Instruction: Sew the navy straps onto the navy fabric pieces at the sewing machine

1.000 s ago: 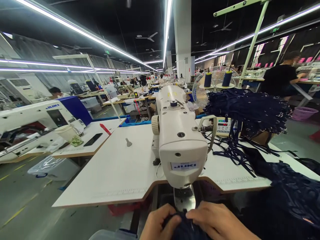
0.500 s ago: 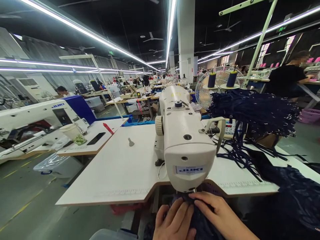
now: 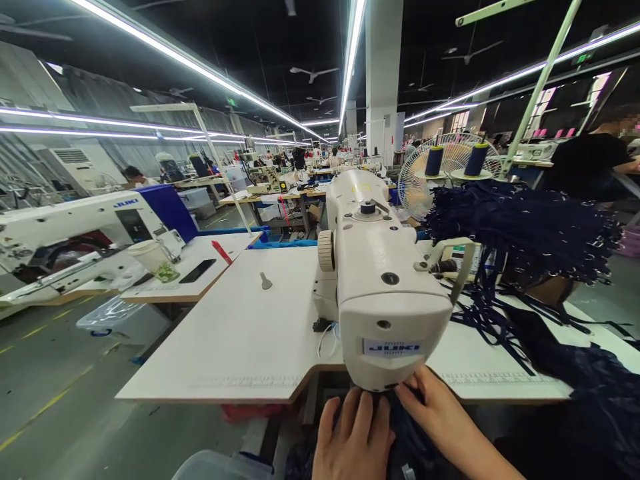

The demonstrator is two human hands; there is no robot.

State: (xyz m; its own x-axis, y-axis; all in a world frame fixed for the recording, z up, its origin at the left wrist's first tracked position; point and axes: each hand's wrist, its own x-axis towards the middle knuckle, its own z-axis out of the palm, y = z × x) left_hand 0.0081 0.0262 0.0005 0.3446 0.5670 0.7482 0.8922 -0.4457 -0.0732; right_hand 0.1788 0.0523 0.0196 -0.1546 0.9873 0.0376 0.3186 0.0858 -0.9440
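Observation:
Dark navy fabric hangs beneath the head of a white JUKI sewing machine. My left hand is bent over the fabric just in front of the machine head, its fingers closed down on the cloth and their tips close under the head. From the right, my right hand reaches in at the lower right of the head, gripping the same fabric. Its fingertips are partly hidden behind the head, as is the needle area. A small pale piece shows on the fabric at the bottom edge.
Bundled navy straps with metal rings lie right of the machine, and more navy cloth drapes off the tabletop. A flat metal piece lies on the white table. Left are a cup, a phone and another machine.
My right hand has moved up and in, so its fingertips now go behind the machine head. The left hand's fingers are more bent. The whole view has shifted slightly.

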